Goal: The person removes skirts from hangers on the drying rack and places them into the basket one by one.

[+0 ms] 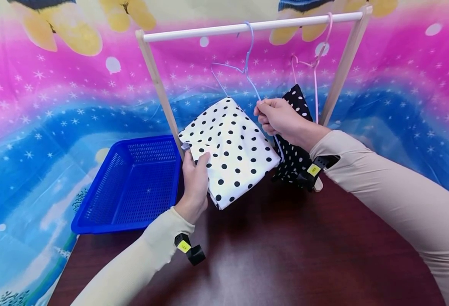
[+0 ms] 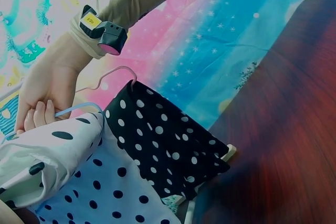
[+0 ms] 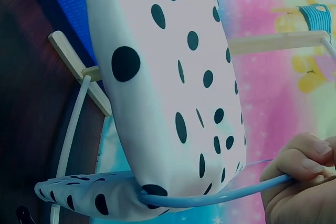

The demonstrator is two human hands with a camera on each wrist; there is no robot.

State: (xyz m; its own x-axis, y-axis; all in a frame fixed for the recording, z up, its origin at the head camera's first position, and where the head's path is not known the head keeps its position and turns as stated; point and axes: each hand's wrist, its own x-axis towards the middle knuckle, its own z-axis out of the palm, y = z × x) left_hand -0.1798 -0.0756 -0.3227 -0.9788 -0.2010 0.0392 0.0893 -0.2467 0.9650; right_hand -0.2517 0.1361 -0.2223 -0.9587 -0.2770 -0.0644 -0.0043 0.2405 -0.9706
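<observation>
A white cloth with black dots (image 1: 232, 148) hangs folded over a blue wire hanger (image 1: 246, 63), whose hook sits on the rack's white rod. My left hand (image 1: 195, 180) grips the cloth's left edge, thumb in front. My right hand (image 1: 282, 121) pinches the hanger's right arm above the cloth; the right wrist view shows the fingers (image 3: 302, 163) curled round the blue wire. Behind the right hand, a black cloth with white dots (image 2: 163, 137) hangs on a pink hanger (image 1: 315, 68).
A wooden rack with a white rod (image 1: 285, 23) stands on the dark red-brown table (image 1: 285, 255). Left of it sits a blue plastic basket (image 1: 132, 225) with perforated walls. A colourful printed curtain (image 1: 37, 127) covers the background.
</observation>
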